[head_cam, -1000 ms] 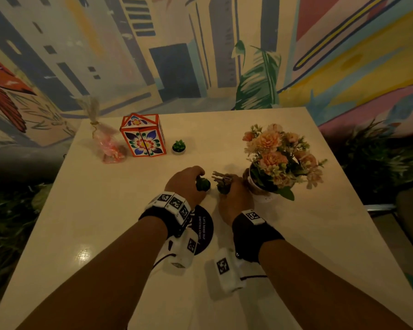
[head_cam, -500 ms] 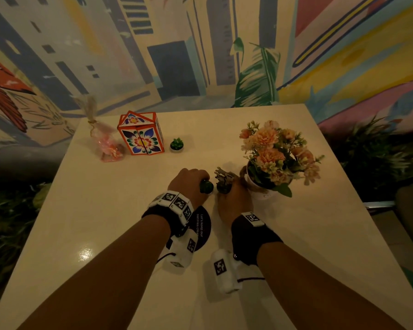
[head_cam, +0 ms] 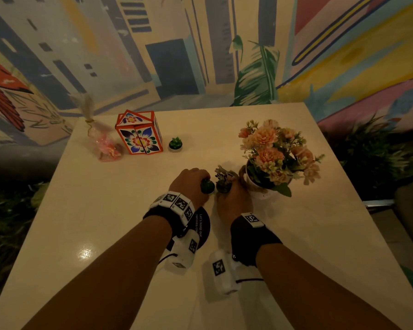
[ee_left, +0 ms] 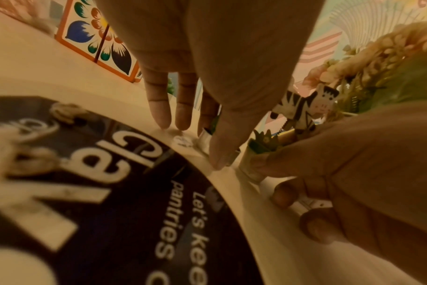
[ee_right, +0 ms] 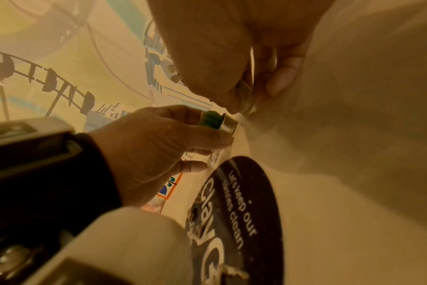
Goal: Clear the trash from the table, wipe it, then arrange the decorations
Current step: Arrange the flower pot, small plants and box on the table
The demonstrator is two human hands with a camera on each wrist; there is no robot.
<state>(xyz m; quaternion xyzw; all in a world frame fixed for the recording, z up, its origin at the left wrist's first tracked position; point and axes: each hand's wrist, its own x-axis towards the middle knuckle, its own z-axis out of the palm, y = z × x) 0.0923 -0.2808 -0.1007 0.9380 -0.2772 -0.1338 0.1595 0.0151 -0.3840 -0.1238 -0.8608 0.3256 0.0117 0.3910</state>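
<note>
Hands side by side at table [head_cam: 320, 234] centre. Left hand [head_cam: 188, 184] pinches a small cactus pot [head_cam: 207, 186]; right hand [head_cam: 234, 198] grips a zebra pot [head_cam: 224, 182], the two pots almost touching. Black round sticker [head_cam: 204, 225] on the tabletop just under the wrists. Flower pot [head_cam: 255, 186] just right of the right hand. Toward the far left corner: patterned box [head_cam: 138, 134], wrapped pink packet [head_cam: 105, 146], small succulent [head_cam: 175, 144].

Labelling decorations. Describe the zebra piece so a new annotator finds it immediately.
Start at the flower pot on the table's right side. Just left of it, the right hand grips a small pot with a zebra standing up from it. The left hand's neighbouring cactus pot has no animal.
</note>
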